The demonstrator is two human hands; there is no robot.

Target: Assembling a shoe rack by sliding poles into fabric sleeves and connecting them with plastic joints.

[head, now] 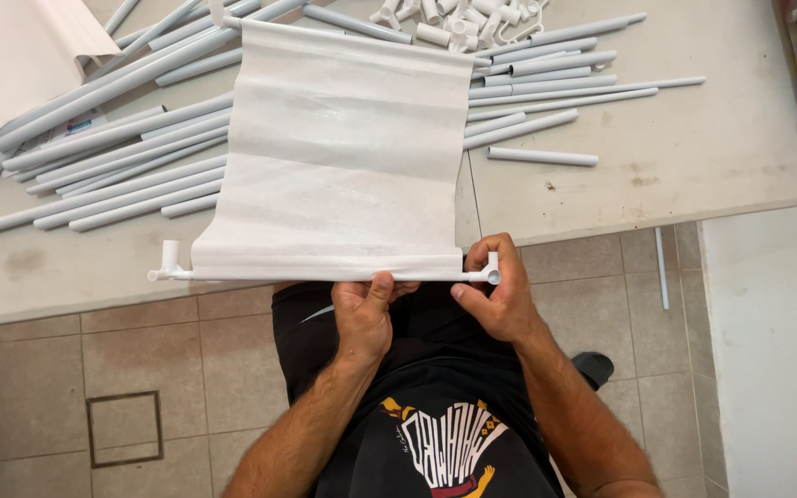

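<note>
A white fabric sheet [343, 148] lies spread over the table edge, its near hem threaded on a thin white rod [260, 275]. My left hand [363, 309] grips the rod near its middle, thumb on top. My right hand [495, 295] pinches the white plastic corner connector [489, 273] at the rod's right end. A matching connector [169, 261] sits on the rod's left end, untouched. The sheet's far edge reaches a second rod among the tubes.
Many grey-white plastic tubes [103, 157] lie on the table to the left, and more [546, 83] to the right. A heap of white connectors [454, 20] sits at the back. One tube [661, 267] lies on the tiled floor. A white box [11, 46] stands far left.
</note>
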